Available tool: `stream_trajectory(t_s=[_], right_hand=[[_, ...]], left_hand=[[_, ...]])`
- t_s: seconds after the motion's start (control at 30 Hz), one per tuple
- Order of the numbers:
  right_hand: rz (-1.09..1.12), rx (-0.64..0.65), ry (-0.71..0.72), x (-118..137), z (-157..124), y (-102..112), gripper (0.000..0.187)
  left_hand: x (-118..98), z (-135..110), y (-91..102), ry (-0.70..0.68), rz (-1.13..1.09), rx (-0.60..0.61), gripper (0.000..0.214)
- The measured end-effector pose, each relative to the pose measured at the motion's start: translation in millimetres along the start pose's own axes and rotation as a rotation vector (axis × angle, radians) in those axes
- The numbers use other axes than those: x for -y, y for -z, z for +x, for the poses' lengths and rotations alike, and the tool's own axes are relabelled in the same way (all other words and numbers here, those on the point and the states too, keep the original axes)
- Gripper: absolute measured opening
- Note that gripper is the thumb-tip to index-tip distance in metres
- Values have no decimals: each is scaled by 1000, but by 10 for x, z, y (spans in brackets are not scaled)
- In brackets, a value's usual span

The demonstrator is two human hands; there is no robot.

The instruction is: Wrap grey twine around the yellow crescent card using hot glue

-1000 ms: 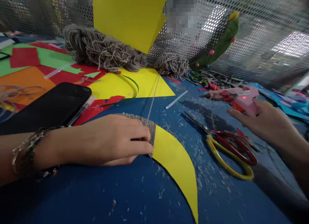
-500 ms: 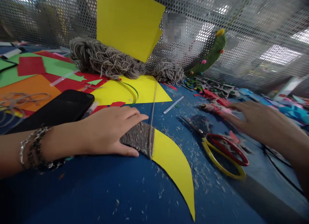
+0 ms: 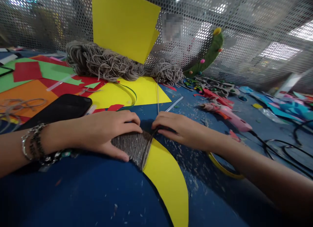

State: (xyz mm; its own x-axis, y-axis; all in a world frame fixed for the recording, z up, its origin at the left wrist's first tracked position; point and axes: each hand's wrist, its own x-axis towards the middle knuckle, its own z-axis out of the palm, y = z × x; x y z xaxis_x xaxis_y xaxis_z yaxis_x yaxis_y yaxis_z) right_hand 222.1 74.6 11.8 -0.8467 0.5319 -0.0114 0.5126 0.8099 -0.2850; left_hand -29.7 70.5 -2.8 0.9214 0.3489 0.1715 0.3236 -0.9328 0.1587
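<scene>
A yellow paper crescent (image 3: pixel 168 178) lies on the blue table, its left part wrapped in grey-brown yarn (image 3: pixel 133 148). Over that wrapped part my left hand (image 3: pixel 105 132) is closed, thumb on the near edge and fingers at the far edge. My right hand (image 3: pixel 174 126) pinches the yarn strand (image 3: pixel 157 96) at the crescent's far edge, where the winding ends. From there the strand runs back toward a small grey yarn bundle (image 3: pixel 168 72). Scissors lie under my right forearm, with only the yellow handle (image 3: pixel 226 170) showing.
Behind stand a larger yarn skein (image 3: pixel 102 62), a yellow sheet (image 3: pixel 124 24) and a perforated metal screen (image 3: pixel 195 11). At right are a pink glue gun (image 3: pixel 234 119) and its black cord (image 3: pixel 281 148). A black phone-like object (image 3: pixel 61 108) and coloured paper (image 3: pixel 26 72) lie left.
My right hand has come left from beside the glue gun to the crescent and now pinches the yarn. The crescent and my left hand have shifted slightly left in view.
</scene>
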Motion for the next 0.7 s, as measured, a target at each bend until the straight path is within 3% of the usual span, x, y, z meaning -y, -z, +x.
stream_trajectory(t_s=[0.23, 0.43, 0.6, 0.7], right_hand=[[-22, -64, -65, 12, -54, -63, 13], [-61, -78, -54, 54, -32, -108, 20], [-39, -79, -162, 84, -84, -66, 17], [-12, -99, -75, 88, -109, -30, 13]], left_hand=[[-117, 17, -8, -76, -82, 15, 30], [-123, -2, -35, -35, -146, 28, 32], [-128, -8, -16, -30, -195, 30, 29], [-131, 4, -8, -45, -196, 16, 28]])
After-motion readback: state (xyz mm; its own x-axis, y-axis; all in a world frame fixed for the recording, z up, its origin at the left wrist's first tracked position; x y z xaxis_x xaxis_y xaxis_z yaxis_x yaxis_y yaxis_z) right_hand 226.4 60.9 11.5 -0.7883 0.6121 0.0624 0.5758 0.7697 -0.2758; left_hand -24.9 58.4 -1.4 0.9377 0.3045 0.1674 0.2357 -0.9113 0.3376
